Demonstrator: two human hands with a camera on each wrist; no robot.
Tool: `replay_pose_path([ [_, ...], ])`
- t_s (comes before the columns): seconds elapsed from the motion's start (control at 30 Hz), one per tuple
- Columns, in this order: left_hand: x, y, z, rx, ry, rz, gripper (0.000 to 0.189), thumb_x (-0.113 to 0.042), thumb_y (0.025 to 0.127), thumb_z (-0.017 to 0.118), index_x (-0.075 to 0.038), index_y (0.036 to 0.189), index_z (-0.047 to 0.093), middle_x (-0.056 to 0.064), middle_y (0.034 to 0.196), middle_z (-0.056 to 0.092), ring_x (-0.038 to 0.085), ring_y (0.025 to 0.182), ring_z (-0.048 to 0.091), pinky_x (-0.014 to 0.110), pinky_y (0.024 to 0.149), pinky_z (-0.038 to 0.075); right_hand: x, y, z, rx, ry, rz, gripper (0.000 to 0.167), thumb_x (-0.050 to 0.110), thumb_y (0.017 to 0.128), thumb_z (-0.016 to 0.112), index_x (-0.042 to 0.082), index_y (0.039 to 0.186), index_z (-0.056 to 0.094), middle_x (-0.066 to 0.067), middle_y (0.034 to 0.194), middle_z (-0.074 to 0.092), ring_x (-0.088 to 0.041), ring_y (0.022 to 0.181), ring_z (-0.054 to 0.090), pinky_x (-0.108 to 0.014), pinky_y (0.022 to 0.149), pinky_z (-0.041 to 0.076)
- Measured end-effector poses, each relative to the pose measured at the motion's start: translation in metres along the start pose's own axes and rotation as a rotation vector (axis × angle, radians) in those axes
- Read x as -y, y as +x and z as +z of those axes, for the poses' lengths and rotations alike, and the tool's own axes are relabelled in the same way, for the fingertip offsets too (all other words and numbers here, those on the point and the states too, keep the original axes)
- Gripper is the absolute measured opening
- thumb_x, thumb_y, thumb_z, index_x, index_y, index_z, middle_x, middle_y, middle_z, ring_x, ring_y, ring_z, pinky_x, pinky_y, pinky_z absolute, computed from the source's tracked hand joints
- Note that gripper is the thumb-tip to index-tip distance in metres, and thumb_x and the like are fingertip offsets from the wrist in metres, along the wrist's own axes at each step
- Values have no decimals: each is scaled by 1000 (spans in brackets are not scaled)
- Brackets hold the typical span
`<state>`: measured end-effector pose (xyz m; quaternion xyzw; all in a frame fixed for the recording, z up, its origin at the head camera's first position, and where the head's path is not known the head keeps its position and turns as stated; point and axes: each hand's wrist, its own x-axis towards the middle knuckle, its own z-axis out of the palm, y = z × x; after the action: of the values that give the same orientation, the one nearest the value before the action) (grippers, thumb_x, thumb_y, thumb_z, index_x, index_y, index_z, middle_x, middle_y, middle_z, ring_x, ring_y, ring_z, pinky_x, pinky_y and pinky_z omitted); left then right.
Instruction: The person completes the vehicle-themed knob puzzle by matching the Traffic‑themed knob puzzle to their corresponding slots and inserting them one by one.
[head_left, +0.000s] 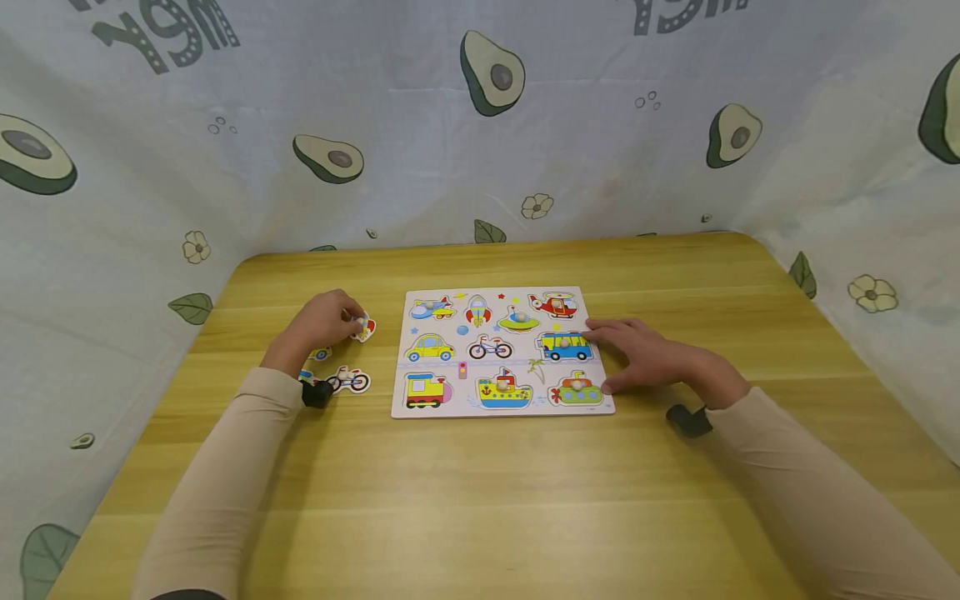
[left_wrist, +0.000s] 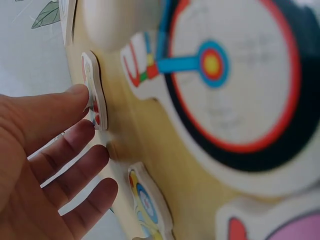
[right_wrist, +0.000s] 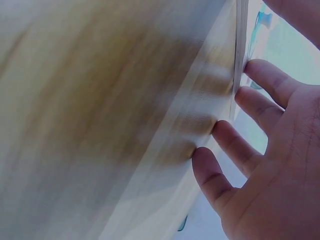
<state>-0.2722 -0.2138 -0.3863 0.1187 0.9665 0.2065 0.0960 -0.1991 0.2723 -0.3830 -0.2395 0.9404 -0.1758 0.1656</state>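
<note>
At the left of the table in the head view, my left hand (head_left: 322,323) pinches a small wooden puzzle piece (head_left: 366,327), white with red parts. In the left wrist view, thumb and forefinger meet at this piece (left_wrist: 98,95), which stands close to the tabletop; its knob is hidden. A bicycle piece (head_left: 350,380) and a yellow car piece (head_left: 321,353) lie near that hand. My right hand (head_left: 648,354), fingers spread, rests at the right edge of the white puzzle board (head_left: 504,414). Its fingertips touch the board's edge and the table in the right wrist view.
The board bears vehicle pictures, several with knobbed pieces such as the bus (head_left: 564,346) and helicopter (head_left: 555,305). A partly pink piece (left_wrist: 297,225) lies beside the bicycle piece. An avocado-print cloth (head_left: 420,167) hangs behind the wooden table (head_left: 480,500).
</note>
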Motion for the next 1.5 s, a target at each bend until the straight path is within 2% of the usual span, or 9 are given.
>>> replay_pose_path([
  [0.13,0,1,-1,-5,-10,-21,28,-14,94,61,3,115,68,19,113,61,27,90,60,37,79,52,0,1,-1,0,0,-2,84,37,80,80,5,149,43,-20,161,28,-48,143,22,-71,112,25],
  [0.3,1,3,0,-22,-13,-16,26,-14,94,62,3,113,69,19,111,61,27,90,59,35,76,51,0,2,-2,0,-4,0,85,37,80,80,5,149,42,-20,161,29,-48,143,22,-71,112,25],
  [0.6,2,12,-2,-40,13,25,26,-14,94,63,3,112,71,22,112,65,30,94,61,42,83,51,-2,2,-3,-3,-5,2,84,38,80,80,4,148,43,-21,161,29,-48,142,23,-72,111,26],
  [0.77,-2,17,-8,-21,-1,-15,27,-15,97,60,1,117,70,22,121,63,32,100,59,42,84,51,-3,1,-2,-7,-6,-5,86,39,80,80,3,148,43,-21,160,30,-49,142,23,-72,111,26],
  [0.87,-8,19,-10,-21,-26,-47,27,-16,98,58,-2,118,70,21,126,60,31,100,57,40,83,50,-2,0,-3,-9,-6,-8,86,38,80,80,2,149,42,-22,160,30,-49,141,23,-72,111,26],
  [1.1,-23,23,-16,-57,-53,-35,26,-17,97,59,-4,116,71,18,123,61,31,102,55,40,85,49,-2,-1,-4,-10,-5,-11,86,40,80,79,2,148,43,-22,160,30,-50,141,24,-72,111,26],
  [1.2,-32,26,-17,-75,-74,-6,25,-17,97,60,-3,114,71,18,123,61,33,105,56,43,86,50,-2,-1,-4,-13,-10,-12,86,40,80,79,1,148,43,-23,159,31,-50,141,24,-72,111,26],
  [1.33,-46,29,-14,-98,-92,51,24,-18,96,61,-4,113,71,17,129,60,35,115,56,47,93,51,-2,-2,-2,-18,-9,-17,86,40,80,80,1,148,43,-23,159,31,-51,140,25,-72,111,25],
  [1.5,-65,30,-6,-89,-106,94,22,-19,96,63,-7,112,72,14,132,59,34,119,54,46,97,51,-1,-2,0,-19,-5,-24,85,39,80,80,1,147,44,-23,159,31,-51,139,25,-72,111,26],
])
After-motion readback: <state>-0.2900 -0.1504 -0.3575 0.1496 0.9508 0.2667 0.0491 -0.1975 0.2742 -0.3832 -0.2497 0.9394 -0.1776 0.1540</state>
